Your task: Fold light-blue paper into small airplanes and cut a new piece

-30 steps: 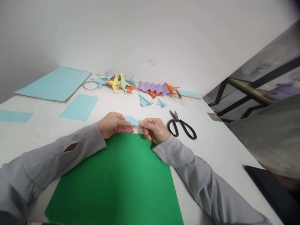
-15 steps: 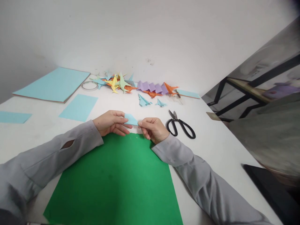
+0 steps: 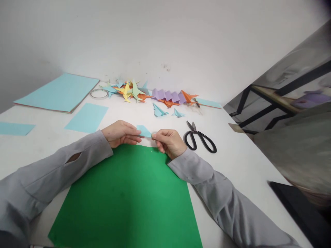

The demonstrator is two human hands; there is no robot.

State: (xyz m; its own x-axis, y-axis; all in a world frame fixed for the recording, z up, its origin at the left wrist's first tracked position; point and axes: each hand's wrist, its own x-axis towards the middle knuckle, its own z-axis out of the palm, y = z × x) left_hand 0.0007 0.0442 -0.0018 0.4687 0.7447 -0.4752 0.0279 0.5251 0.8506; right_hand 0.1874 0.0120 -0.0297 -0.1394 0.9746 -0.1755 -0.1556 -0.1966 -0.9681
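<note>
A small folded piece of light blue paper (image 3: 144, 131) is held between my two hands, just past the far edge of a green sheet (image 3: 126, 193). My left hand (image 3: 121, 133) pinches its left end between thumb and fingers. At its pointed right end, the thumb and forefinger of my right hand (image 3: 170, 142) are closed on the paper. Black-handled scissors (image 3: 198, 136) lie to the right of my right hand, blades pointing away. Two small blue folded-paper figures, a larger one (image 3: 158, 110) and a smaller one (image 3: 178, 113), rest beyond my hands.
Folded-paper figures (image 3: 131, 91) in several colours and a purple pleated strip (image 3: 168, 96) line the wall. To the left are a stack of blue paper (image 3: 59, 93), a tape roll (image 3: 99, 93) and a blue sheet (image 3: 87, 117). A black flat object (image 3: 297, 210) sits at the right edge.
The fingers of my left hand have drawn closer together beneath the folded paper. My right hand keeps its pinch, almost unmoved.
</note>
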